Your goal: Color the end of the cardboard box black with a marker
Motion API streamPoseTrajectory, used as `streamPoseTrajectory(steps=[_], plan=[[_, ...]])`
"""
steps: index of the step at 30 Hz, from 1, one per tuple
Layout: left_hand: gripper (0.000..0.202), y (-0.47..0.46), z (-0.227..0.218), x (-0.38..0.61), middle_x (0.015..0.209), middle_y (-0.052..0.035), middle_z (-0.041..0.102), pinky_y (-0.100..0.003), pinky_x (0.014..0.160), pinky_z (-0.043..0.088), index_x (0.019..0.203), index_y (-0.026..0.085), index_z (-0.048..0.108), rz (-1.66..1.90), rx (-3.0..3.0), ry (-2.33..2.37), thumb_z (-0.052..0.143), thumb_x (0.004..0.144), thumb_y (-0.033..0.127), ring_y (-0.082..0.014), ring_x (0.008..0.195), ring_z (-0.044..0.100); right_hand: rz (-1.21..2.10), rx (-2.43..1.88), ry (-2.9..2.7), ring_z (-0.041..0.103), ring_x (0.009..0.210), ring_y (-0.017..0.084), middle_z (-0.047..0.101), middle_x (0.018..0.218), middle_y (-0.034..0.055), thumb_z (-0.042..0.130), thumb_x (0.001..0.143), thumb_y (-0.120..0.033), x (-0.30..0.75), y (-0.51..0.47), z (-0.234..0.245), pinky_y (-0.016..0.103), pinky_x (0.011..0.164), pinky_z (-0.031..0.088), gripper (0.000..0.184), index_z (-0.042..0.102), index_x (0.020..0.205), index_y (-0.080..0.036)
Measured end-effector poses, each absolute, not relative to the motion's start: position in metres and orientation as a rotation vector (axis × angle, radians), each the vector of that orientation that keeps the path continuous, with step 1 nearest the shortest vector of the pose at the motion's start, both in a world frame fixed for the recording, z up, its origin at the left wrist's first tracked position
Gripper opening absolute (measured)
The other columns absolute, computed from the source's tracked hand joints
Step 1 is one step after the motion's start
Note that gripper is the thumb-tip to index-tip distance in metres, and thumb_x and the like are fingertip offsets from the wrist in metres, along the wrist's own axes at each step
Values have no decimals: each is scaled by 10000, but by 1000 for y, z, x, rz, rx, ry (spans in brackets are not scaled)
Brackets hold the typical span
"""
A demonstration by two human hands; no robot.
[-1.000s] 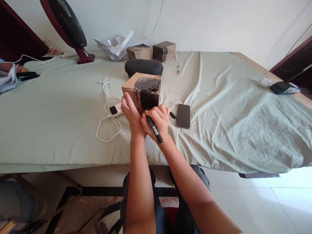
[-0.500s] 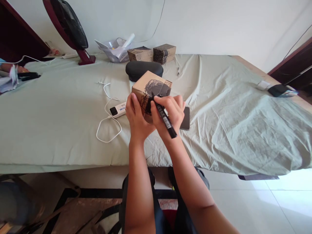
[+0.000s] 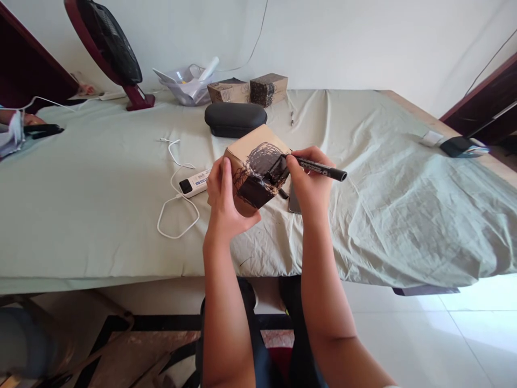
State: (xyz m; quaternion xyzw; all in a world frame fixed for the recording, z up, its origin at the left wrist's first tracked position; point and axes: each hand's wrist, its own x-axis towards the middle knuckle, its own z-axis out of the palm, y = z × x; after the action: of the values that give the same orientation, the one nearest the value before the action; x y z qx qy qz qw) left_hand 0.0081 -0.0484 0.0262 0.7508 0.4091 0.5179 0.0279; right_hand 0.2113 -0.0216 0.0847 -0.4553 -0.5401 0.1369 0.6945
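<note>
Marker now nearer box, right side

Open way rightward over the cloth, black case beyond the box, half-hidden phone seemingly alongside.

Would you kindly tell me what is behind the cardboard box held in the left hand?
Beyond the cardboard box lies a black case on the green cloth. The box covers the patch of cloth directly behind it, so anything there cannot be seen.

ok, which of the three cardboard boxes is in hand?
The near box, gripped by the left hand, in front of the black case. The left back box and right back box stand side by side near the wall.
</note>
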Motion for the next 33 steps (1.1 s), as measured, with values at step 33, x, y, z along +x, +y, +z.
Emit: streamPoseTrajectory(steps=[33], plan=[[1424, -56, 30, -27, 1871, -15, 96, -631, 1407, 107, 1760, 466, 96, 1353, 2125, 1102, 976, 644, 381, -426, 1731, 82, 558, -946, -1266, 477, 578, 102, 517, 599, -62, 741, 865, -242, 222, -38, 103, 258, 549, 381, 283, 538, 668, -227]])
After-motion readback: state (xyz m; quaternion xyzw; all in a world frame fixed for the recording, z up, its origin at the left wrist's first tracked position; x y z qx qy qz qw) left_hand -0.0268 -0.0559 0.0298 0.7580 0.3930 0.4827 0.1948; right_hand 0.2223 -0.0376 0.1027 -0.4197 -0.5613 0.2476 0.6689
